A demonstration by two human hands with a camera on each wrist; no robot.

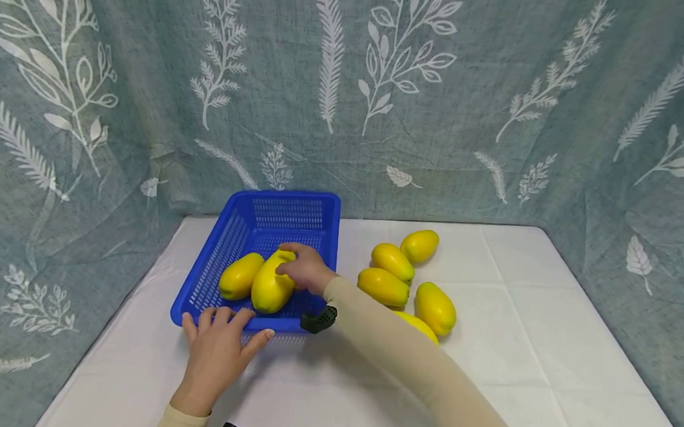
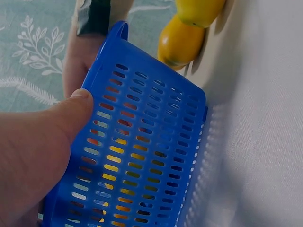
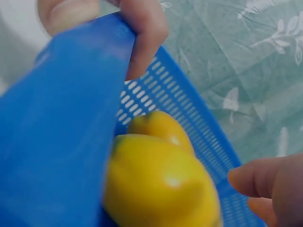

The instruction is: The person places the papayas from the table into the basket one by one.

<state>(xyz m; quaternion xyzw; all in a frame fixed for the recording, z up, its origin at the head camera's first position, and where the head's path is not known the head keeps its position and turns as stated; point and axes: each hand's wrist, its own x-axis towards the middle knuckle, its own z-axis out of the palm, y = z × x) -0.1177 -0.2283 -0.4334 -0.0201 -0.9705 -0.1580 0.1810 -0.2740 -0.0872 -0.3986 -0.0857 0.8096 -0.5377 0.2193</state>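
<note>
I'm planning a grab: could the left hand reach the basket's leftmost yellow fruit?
Probably yes: the left hand holds the basket's near rim, with the leftmost yellow fruit uncovered just beyond.

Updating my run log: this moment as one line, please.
left hand: grips blue basket's near rim; right hand: at yellow fruit inside; white table: other fruits

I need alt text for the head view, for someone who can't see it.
A person's right hand is at one yellow fruit lying beside another in a blue basket, whose near rim the left hand grips. On the white table to the right lie five more fruits, one partly hidden by the right sleeve; a teal leaf-print cloth hangs behind.
</note>
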